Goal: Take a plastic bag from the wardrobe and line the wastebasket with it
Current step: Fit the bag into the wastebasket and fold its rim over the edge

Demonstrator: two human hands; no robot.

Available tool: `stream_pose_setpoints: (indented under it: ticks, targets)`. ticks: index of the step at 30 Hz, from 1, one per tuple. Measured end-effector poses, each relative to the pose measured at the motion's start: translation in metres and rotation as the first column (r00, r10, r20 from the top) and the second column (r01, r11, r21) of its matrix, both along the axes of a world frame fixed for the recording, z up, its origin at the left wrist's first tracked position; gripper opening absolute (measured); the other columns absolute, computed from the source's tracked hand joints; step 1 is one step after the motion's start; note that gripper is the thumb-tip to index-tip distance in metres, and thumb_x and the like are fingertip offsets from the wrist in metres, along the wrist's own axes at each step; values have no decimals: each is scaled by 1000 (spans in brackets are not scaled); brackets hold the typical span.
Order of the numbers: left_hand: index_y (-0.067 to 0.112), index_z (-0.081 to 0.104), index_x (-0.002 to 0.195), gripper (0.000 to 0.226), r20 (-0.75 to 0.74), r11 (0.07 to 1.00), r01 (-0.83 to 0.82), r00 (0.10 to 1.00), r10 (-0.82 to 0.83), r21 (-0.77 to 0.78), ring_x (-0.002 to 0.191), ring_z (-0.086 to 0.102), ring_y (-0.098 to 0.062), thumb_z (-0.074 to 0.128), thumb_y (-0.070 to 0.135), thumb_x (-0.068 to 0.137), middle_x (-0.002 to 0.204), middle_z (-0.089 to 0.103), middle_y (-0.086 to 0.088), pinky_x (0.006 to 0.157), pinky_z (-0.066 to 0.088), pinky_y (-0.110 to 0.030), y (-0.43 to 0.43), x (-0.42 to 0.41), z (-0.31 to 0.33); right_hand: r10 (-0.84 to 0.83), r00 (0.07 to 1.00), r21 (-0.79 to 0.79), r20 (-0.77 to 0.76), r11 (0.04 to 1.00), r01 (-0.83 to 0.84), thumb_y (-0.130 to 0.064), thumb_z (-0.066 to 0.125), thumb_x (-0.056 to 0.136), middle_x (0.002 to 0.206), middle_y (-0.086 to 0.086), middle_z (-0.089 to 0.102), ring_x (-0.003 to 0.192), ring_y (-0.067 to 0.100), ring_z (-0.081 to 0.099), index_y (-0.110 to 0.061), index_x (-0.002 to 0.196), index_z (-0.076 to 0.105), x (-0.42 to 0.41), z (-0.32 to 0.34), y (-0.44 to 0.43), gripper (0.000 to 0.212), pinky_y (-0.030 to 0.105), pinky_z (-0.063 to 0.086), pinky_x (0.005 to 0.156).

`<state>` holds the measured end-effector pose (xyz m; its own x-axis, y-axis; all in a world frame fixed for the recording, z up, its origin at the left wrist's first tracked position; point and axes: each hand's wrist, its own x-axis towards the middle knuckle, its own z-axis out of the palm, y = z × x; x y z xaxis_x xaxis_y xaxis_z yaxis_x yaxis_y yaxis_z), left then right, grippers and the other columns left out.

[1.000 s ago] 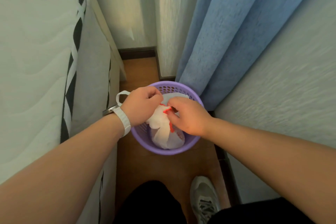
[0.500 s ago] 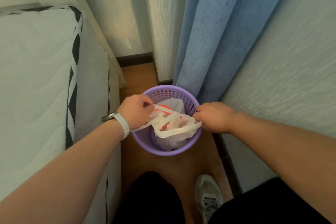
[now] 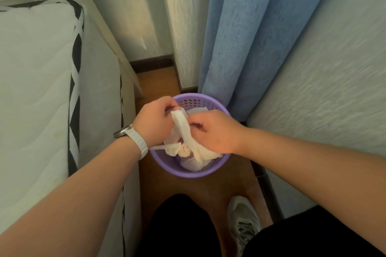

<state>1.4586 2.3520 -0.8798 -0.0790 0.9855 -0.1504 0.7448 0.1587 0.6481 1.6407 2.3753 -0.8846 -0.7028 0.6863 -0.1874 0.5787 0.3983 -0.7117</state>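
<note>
While the person looks down at the narrow strip of wooden floor (image 3: 208, 185), a big white mattress (image 3: 33, 89) with a black and white zigzag edge fills the side at 9 o'clock. A pale bumpy wall (image 3: 325, 81) fills the side at 3 o'clock. A blue curtain (image 3: 246, 33) hangs down at 12 o'clock, and its bottom comes just beside the far rim of the bin.

The purple plastic wastebasket (image 3: 188, 170) with small holes in its side stands on the floor in the middle, between the mattress and the wall. The white plastic bag (image 3: 189, 139) is bunched up over the open top of the wastebasket, and part of it hangs down inside. It is not spread over the rim yet.

The left hand (image 3: 153, 124) is at 9 o'clock from the bag, with its fingers closed tight on the bag's top end. A white watch (image 3: 136, 142) is on that wrist. The right hand (image 3: 215, 131) is at 3 o'clock from the bag, and its fingers pinch the same twisted strip of bag. The two hands are very near each other.

At 6 o'clock a grey sneaker (image 3: 243, 223) rests on the floor, beside dark trousers (image 3: 179, 227).
</note>
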Motion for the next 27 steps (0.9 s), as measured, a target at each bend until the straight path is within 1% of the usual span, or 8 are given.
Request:
stream_pose_setpoints:
  ticks: [3,6,9,11,13,18,23,27]
  targets:
    - [29,63,88,12,105,1000,8,994,-9,13,77,62,-11,57,23,96,80,64,8,67,47,-24,1,-1,-1,70,996,-104,49,992,-64,-30,46,99,79,1,65,72,18,60,-15,92,65,-6,-8,-6,25,37,52,70]
    - [28,64,88,11,130,1000,22,991,-24,20,76,62,-13,58,21,95,79,64,7,67,48,-26,3,0,-2,239,958,-66,162,971,-231,-32,48,99,93,2,65,77,17,55,-17,100,63,-2,-22,-4,22,32,45,69]
    - [29,61,88,11,59,998,3,998,-6,62,72,58,-11,56,23,96,75,61,8,62,43,-25,5,0,-2,361,816,39,451,906,-422,-31,49,93,113,5,61,97,23,52,-23,115,60,15,-46,-1,25,38,49,83]
    - [31,59,88,13,23,997,-11,1000,9,76,71,57,-9,54,24,97,76,60,11,60,42,-24,6,0,-1,324,694,76,643,875,-478,-31,51,92,119,5,59,105,28,51,-24,120,58,30,-57,6,30,38,48,84]
    - [31,57,91,11,-46,997,-27,999,30,78,71,57,-10,50,27,99,77,60,10,59,45,-26,6,-1,-2,248,661,142,708,867,-477,-30,52,92,121,3,57,109,25,49,-24,117,60,43,-61,15,27,37,45,82]
    - [22,59,100,14,-255,993,-42,964,69,111,73,55,-19,46,27,100,83,62,0,54,36,-25,5,-4,-8,43,743,331,668,877,-349,-30,50,91,123,-1,54,112,25,46,-26,112,63,68,-60,26,25,35,35,85]
    - [16,62,110,24,-362,970,-75,918,158,233,93,56,-24,48,32,98,99,58,-3,76,44,-36,6,-7,-15,-150,884,563,442,814,-143,-35,34,82,107,-3,65,104,24,53,-21,96,70,76,-64,19,41,39,28,93]
    - [13,63,98,19,-535,867,285,844,-26,408,84,52,-27,53,28,91,94,58,-8,71,41,-38,-5,1,-18,-205,949,577,241,817,30,-38,33,79,89,3,64,90,28,56,-14,84,68,51,-50,14,42,38,38,80]
